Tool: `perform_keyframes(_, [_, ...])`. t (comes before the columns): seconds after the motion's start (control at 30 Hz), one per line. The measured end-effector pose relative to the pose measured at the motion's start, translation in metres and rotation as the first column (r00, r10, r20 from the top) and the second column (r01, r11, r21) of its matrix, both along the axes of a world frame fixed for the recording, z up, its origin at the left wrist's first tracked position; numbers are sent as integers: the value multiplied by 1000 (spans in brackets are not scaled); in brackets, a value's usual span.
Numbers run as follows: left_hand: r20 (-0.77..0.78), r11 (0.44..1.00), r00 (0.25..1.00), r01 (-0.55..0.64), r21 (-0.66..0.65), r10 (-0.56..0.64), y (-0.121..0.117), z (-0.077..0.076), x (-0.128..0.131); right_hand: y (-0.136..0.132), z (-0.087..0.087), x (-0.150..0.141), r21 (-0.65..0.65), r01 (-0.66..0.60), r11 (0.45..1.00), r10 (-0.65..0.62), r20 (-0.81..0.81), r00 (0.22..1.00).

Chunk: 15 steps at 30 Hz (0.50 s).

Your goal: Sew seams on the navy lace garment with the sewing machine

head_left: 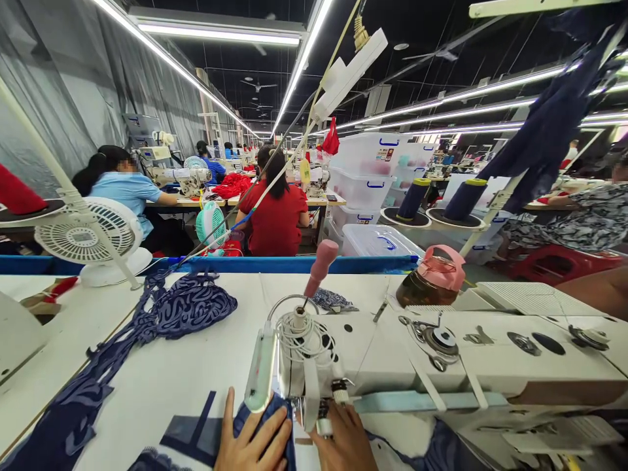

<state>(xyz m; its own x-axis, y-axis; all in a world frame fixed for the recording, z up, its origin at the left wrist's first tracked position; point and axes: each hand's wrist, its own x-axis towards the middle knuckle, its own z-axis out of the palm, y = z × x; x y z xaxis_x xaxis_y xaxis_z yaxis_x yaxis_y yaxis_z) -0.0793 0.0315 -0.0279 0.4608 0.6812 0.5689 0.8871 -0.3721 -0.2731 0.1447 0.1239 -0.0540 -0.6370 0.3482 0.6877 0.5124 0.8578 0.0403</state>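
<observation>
Fingers spread, my left hand (pixel 258 439) lies flat on a piece of navy fabric (pixel 269 412) just left of the sewing machine's needle area. Close to the presser foot, my right hand (pixel 345 439) has its fingers bunched together under the head of the white sewing machine (pixel 373 347). Machine parts hide some of its fingertips, and what they hold is not visible. More navy fabric (pixel 441 446) trails to the right of that hand. A lit lamp (pixel 260 369) hangs above my left hand. Dark blue cut pieces (pixel 193 437) lie on the table to the left.
Patterned navy garments (pixel 193 304) run along the table's left side. A pink-handled screwdriver (pixel 321 265) stands in the machine top. Behind it are a pink-lidded jug (pixel 434 278), navy thread cones (pixel 464 199) and a white fan (pixel 91 232). A person in red (pixel 275 219) sits ahead.
</observation>
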Motion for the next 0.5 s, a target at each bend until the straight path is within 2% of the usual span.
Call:
perform_keyframes(0.17, [-53,999,998,-21,26,22,4,7,7,-7,14,4,-74,21,997,-22,-7,1000])
perform_keyframes(0.3, [26,996,995,-91,-25,92,6,5,12,-13,23,2,-135,49,990,-49,7,999])
perform_keyframes(0.5, [-32,996,995,-90,-15,90,5,5,12,-14,31,3,-111,64,992,-60,39,997])
